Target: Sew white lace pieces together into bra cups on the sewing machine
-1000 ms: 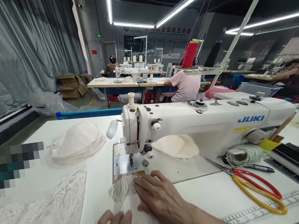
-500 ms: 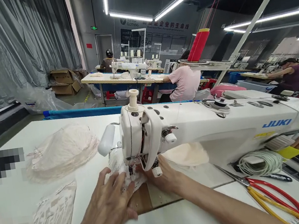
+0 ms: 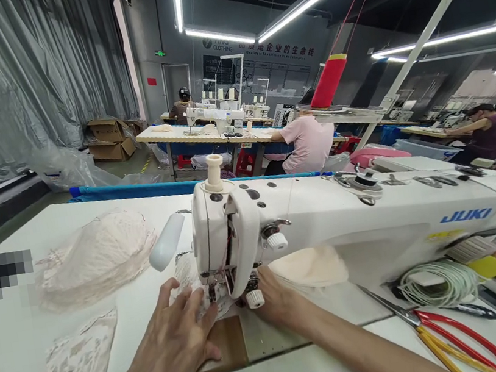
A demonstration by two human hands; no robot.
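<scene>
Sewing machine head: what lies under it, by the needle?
Under the sewing machine head lies a pale lace piece, pressed flat by the left hand; the right hand sits behind it. The needle point itself is hidden.

Both hands moved up from near table edge, left hand (image 3: 176,334) and right hand (image 3: 275,296) now pressing lace piece (image 3: 191,277) under needle

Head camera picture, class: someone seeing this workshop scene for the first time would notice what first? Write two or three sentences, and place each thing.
The big white Juki sewing machine fills the middle of the white table. Under its needle end, the left hand and right hand press flat on a small piece of pale lace fabric. At far right lie red-and-yellow-handled scissors, and a red thread cone stands behind.
</scene>
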